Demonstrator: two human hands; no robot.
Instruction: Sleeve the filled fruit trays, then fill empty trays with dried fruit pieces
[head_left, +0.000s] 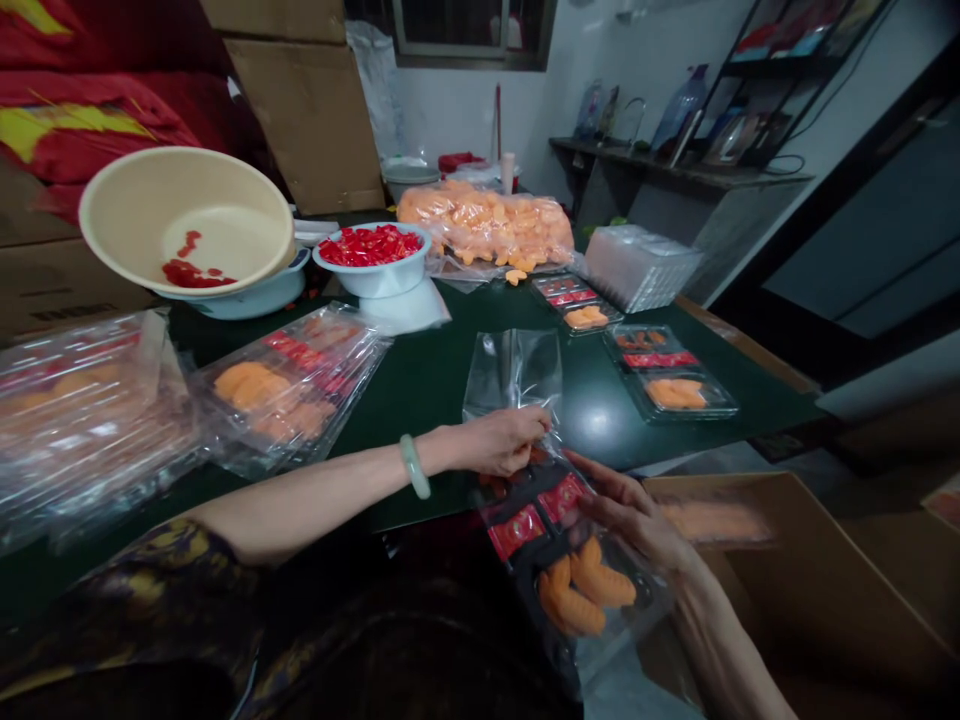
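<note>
At the far left, a red and yellow cloth (67,110) hangs beside stacked cardboard boxes (300,110). A cream plastic basin (187,190) tilts on a pale blue basin (247,295), with a few red pieces stuck inside it. Both stand at the far left of a dark green table (442,375). Near them, a heap of bagged trays (82,425) and another bagged tray (289,385) lie on the tabletop. Farther along stands a white bowl (371,262) filled with red pieces, and behind it lies a large clear bag of orange pieces (484,222).

A jade bangle (415,466) circles the person's left arm. The left hand (499,440) has its fingers closed in a pinch on a clear plastic bag (512,372), which rises over the table. A black tray (559,560) of red packets and orange pieces lies in the lower part of that bag. The right hand (630,520) is beside the tray, its fingers (600,482) curved against the bag; whether they grip firmly cannot be told.

To the right, two open trays (667,372) sit on the table, with a stack of clear trays (641,268) behind them. An open cardboard box (802,570) stands at the near right.
</note>
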